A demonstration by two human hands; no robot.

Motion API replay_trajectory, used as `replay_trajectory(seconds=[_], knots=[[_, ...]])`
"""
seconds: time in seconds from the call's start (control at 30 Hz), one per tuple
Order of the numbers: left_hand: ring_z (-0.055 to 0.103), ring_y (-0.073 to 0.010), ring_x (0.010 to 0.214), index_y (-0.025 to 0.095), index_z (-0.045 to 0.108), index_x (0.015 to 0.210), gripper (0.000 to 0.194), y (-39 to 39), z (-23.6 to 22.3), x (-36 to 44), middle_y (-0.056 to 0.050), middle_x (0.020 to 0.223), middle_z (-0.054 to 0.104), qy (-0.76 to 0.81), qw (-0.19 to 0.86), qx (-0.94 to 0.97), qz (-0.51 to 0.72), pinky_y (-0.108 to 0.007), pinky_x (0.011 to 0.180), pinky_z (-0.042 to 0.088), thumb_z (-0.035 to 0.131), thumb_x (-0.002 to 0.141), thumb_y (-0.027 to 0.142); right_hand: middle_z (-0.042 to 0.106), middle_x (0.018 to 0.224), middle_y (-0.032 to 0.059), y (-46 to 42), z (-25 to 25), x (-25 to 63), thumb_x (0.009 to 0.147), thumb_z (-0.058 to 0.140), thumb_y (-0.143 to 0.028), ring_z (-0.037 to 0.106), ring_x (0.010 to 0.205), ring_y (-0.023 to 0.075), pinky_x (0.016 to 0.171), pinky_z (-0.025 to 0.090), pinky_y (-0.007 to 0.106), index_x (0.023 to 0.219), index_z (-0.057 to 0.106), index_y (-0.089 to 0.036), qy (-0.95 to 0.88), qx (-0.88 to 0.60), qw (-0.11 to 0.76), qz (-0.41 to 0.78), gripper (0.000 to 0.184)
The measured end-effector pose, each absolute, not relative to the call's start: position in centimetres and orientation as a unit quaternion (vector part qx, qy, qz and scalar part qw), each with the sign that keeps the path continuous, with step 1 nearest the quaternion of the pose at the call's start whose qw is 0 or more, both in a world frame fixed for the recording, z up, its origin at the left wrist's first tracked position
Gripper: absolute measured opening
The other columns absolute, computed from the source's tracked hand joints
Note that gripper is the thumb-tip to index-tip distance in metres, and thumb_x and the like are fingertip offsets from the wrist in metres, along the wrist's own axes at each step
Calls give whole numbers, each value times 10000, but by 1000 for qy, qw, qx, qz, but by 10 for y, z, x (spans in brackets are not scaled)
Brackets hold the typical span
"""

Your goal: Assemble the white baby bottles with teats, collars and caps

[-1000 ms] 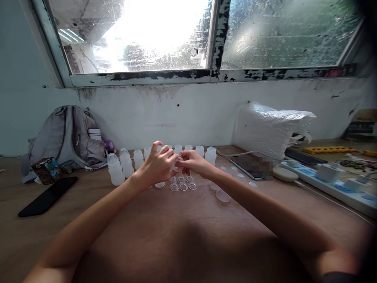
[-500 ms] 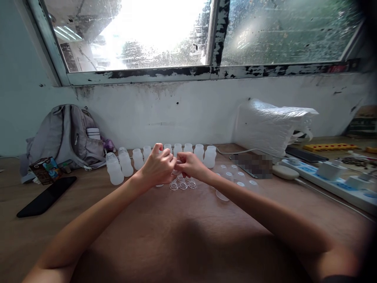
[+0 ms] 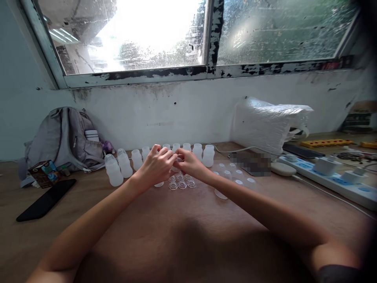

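My left hand [image 3: 157,165] and my right hand [image 3: 188,162] meet above the middle of the table. Fingers of both are closed round a small clear plastic piece [image 3: 176,168], mostly hidden by them. Just below lie several clear round plastic parts [image 3: 182,184] with ring-shaped rims. Behind the hands stands a row of frosted, waisted plastic bottles [image 3: 208,156]. Two bottles at the left end [image 3: 113,171] carry clear tops and lean a little. To the right, beside my forearm, are several clear discs [image 3: 239,182] with pale centres.
On the left are a grey backpack [image 3: 61,137], a small box [image 3: 44,173] and a black phone [image 3: 47,200]. A silvery bag [image 3: 259,125] leans on the wall at right. A white power strip [image 3: 330,177] with plugs and cables lies along the right side.
The view has shifted slightly. Both hands stay together over the clear parts; the right fingers have changed their grip a little on the piece between them.
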State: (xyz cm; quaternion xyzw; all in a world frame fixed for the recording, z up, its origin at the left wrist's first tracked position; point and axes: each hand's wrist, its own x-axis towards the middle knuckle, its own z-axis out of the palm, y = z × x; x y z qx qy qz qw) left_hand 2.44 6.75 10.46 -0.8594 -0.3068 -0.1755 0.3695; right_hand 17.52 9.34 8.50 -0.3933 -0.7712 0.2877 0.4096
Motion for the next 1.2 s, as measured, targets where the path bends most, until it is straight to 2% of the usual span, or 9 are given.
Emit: replay_trajectory(seconds=[0.17,0.33,0.43,0.57,0.63,0.73,0.93,1.07,1.2], knots=[[545,-236,830,123,492,1070,342,65,103,27,-94,891,600,-319,327,-870,-185,-366,780,316,493,799,333,409,477,-77,96,89,178,630,489,-190,400,402,66,386,274,179,663,431,-186,-791,-405,394,233,67],[556,-234,823,156,489,1038,295,63,102,29,-78,874,599,-326,300,-877,-186,-367,780,333,506,786,310,438,496,-67,97,89,179,633,505,-204,423,440,73,405,274,176,656,452,-178,-797,-404,392,219,64],[559,-224,810,163,477,1021,285,63,105,28,-70,879,593,-355,276,-876,-176,-354,765,355,510,755,258,448,486,-61,96,93,181,657,531,-247,429,406,70,386,285,180,615,435,-176,-799,-404,373,244,127],[567,-204,784,174,443,1004,276,65,111,21,-57,910,585,-384,227,-873,-197,-343,753,385,494,739,231,521,515,-30,96,104,187,739,510,-394,433,353,70,346,302,188,766,538,-170,-787,-410,338,313,227],[570,-198,767,183,419,1018,288,68,116,14,-41,862,589,-396,192,-870,-222,-351,759,395,491,750,257,530,535,-20,97,108,192,762,491,-444,433,352,65,341,307,187,820,566,-172,-782,-404,353,317,287],[574,-199,749,192,387,1061,334,72,125,0,-25,791,578,-406,131,-870,-248,-347,728,419,486,771,327,524,547,-23,101,112,199,757,523,-439,428,359,56,337,302,186,841,586,-181,-780,-397,371,311,279],[567,-199,836,221,379,1123,378,67,141,-15,-42,871,579,-389,24,-891,-232,-308,687,443,412,821,447,522,584,-24,103,113,204,743,557,-428,450,386,56,344,318,187,852,599,-196,-792,-354,362,342,260],[566,-196,833,243,401,1108,354,60,147,-18,-27,872,578,-408,-15,-891,-197,-281,638,443,371,838,471,516,579,-26,99,115,203,740,560,-418,447,404,51,384,367,189,760,598,-173,-819,-313,350,330,249],[552,-193,864,254,420,1115,370,60,147,-19,-19,909,576,-402,-22,-896,-188,-274,649,440,378,831,488,517,591,-26,96,117,203,738,558,-435,461,408,56,366,360,184,789,589,-171,-835,-311,337,306,271]])
